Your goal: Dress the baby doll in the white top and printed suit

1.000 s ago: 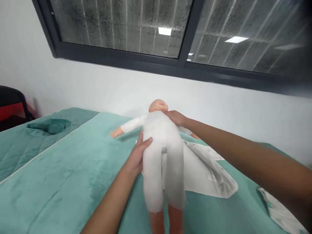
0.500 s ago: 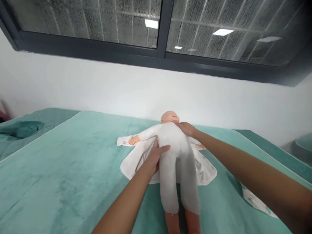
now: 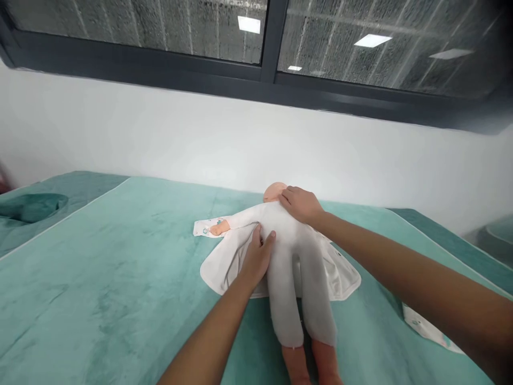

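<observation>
A baby doll with a white cloth body lies on its back, head toward the wall and legs toward me. Under it, an open white baby garment is spread out, its printed sleeve stretched to the left beneath the doll's hand. My left hand holds the doll's side at the waist, thumb on top and the other fingers partly hidden. Across its upper chest and neck rests my right hand, fingers extended, covering much of the face. The doll's other arm is hidden behind my right forearm.
Green plush fabric covers the surface. Another piece of printed white cloth lies at the right, partly behind my forearm. Beyond stand a white wall and a dark-framed window. A rumpled green fold is at the left.
My right hand has moved from the doll's shoulder up and inward over its neck and face. The doll's legs have shifted slightly right. My left hand stays at its waist.
</observation>
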### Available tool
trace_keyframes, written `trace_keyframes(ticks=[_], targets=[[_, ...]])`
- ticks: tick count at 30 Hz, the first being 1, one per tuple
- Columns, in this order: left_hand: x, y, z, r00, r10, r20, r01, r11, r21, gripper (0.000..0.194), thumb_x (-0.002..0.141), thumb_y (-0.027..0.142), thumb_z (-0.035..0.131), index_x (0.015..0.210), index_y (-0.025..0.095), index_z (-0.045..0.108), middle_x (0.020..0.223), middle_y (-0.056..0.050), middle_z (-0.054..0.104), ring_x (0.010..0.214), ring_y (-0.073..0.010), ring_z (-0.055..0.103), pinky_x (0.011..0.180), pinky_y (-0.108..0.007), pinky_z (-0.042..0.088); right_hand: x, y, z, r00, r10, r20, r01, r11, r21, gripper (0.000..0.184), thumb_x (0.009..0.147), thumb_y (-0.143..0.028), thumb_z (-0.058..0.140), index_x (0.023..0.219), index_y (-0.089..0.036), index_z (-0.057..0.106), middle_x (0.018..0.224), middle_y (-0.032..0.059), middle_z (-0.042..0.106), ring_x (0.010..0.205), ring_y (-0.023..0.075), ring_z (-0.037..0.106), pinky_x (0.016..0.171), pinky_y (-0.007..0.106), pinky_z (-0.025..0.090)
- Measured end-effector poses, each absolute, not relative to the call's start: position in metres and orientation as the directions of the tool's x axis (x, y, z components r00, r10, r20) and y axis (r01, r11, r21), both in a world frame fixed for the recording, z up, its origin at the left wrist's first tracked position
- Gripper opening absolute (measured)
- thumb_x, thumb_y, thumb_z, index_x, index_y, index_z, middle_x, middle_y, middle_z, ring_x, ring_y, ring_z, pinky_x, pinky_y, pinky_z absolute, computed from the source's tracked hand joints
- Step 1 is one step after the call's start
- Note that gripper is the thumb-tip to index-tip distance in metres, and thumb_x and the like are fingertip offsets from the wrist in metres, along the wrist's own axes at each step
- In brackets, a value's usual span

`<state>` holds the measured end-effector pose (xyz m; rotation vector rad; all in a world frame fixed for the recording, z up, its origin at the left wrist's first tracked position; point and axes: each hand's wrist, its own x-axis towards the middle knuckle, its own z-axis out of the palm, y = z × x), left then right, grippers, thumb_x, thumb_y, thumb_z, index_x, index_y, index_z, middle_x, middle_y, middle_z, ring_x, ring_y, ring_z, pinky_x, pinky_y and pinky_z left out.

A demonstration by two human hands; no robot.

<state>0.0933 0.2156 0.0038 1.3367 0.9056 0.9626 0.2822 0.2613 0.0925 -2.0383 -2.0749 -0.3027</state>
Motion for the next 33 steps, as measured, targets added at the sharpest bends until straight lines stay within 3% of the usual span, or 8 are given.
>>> trace_keyframes(ticks=[4, 8, 12, 17, 21, 23, 27, 33], targets=[[0.088, 0.219, 0.001, 0.282, 0.955, 0.088, 0.146, -0.133, 0.980, 0.051, 0.093, 0.052, 0.040, 0.131, 0.021, 0.052, 0.134, -0.013, 0.059, 0.125, -0.0319, 0.052, 0.107, -0.047, 0.036, 0.242, 0.279, 0.088, -0.236, 0.927, 0.291, 0.969, 0.246, 0.003, 0.035, 0.099, -0.036, 0.035, 0.105, -0.018, 0.064, 0.117, 0.0101, 0.063, 0.109, 0.0229, 0.056, 0.089, 0.033, 0.041], [0.087, 0.223, -0.004, 0.288, 0.928, 0.238, 0.304, -0.324, 0.896, 0.041, 0.097, 0.037, 0.031, 0.121, 0.019, 0.059, 0.115, -0.016, 0.066, 0.109, -0.0347, 0.060, 0.098, -0.050, 0.041, 0.207, 0.299, 0.074, -0.391, 0.918, 0.063, 0.919, 0.393, -0.016, 0.038, 0.094, -0.042, 0.046, 0.123, -0.020, 0.057, 0.127, 0.0103, 0.059, 0.111, 0.0259, 0.056, 0.087, 0.036, 0.042], [0.082, 0.229, -0.008, 0.342, 0.881, 0.325, 0.443, -0.457, 0.772, 0.040, 0.093, 0.020, 0.030, 0.119, 0.011, 0.060, 0.114, -0.022, 0.064, 0.108, -0.0376, 0.059, 0.096, -0.051, 0.040, 0.181, 0.309, 0.065, -0.409, 0.907, -0.103, 0.913, 0.407, -0.043, 0.037, 0.087, -0.053, 0.053, 0.110, -0.025, 0.062, 0.112, 0.0072, 0.066, 0.093, 0.0249, 0.062, 0.075, 0.033, 0.044], [0.070, 0.237, 0.002, 0.416, 0.830, 0.372, 0.636, -0.558, 0.533, 0.039, 0.082, 0.006, 0.040, 0.114, 0.015, 0.062, 0.120, -0.017, 0.061, 0.119, -0.0334, 0.048, 0.097, -0.048, 0.039, 0.178, 0.310, 0.064, -0.361, 0.932, -0.031, 0.931, 0.358, -0.075, 0.037, 0.089, -0.054, 0.051, 0.106, -0.023, 0.062, 0.111, 0.0072, 0.067, 0.095, 0.0246, 0.062, 0.075, 0.032, 0.043], [0.058, 0.250, 0.009, 0.248, 0.899, 0.362, 0.870, -0.371, 0.325, 0.031, 0.084, 0.012, 0.045, 0.108, 0.015, 0.064, 0.116, -0.018, 0.060, 0.112, -0.0343, 0.048, 0.088, -0.048, 0.040, 0.197, 0.305, 0.071, -0.266, 0.949, 0.167, 0.893, 0.308, -0.328, 0.042, 0.089, -0.058, 0.052, 0.110, -0.023, 0.061, 0.114, 0.0044, 0.067, 0.102, 0.0227, 0.059, 0.082, 0.031, 0.042], [0.052, 0.258, 0.008, 0.174, 0.923, 0.344, 0.891, -0.296, 0.343, 0.026, 0.085, 0.020, 0.050, 0.105, 0.017, 0.065, 0.115, -0.017, 0.062, 0.112, -0.0357, 0.048, 0.088, -0.049, 0.040, 0.204, 0.299, 0.076, -0.289, 0.941, 0.174, 0.837, 0.337, -0.431, 0.045, 0.086, -0.061, 0.054, 0.109, -0.023, 0.062, 0.113, 0.0033, 0.067, 0.102, 0.0224, 0.060, 0.084, 0.031, 0.042], [0.042, 0.271, 0.004, 0.029, 0.957, 0.289, 0.781, -0.202, 0.591, 0.019, 0.084, 0.027, 0.054, 0.094, 0.020, 0.068, 0.101, -0.015, 0.068, 0.104, -0.0326, 0.058, 0.085, -0.042, 0.041, 0.209, 0.288, 0.083, -0.403, 0.913, 0.069, 0.792, 0.386, -0.473, 0.046, 0.083, -0.064, 0.057, 0.106, -0.025, 0.066, 0.115, 0.0026, 0.067, 0.105, 0.0237, 0.060, 0.088, 0.032, 0.042], [0.029, 0.275, 0.009, -0.114, 0.967, 0.226, 0.361, -0.171, 0.917, 0.016, 0.076, 0.018, 0.051, 0.078, 0.018, 0.067, 0.085, -0.009, 0.071, 0.083, -0.0233, 0.063, 0.074, -0.031, 0.044, 0.210, 0.277, 0.084, -0.439, 0.898, 0.004, 0.796, 0.391, -0.463, 0.043, 0.083, -0.064, 0.057, 0.105, -0.028, 0.067, 0.114, 0.0009, 0.068, 0.102, 0.0231, 0.061, 0.084, 0.031, 0.043]])
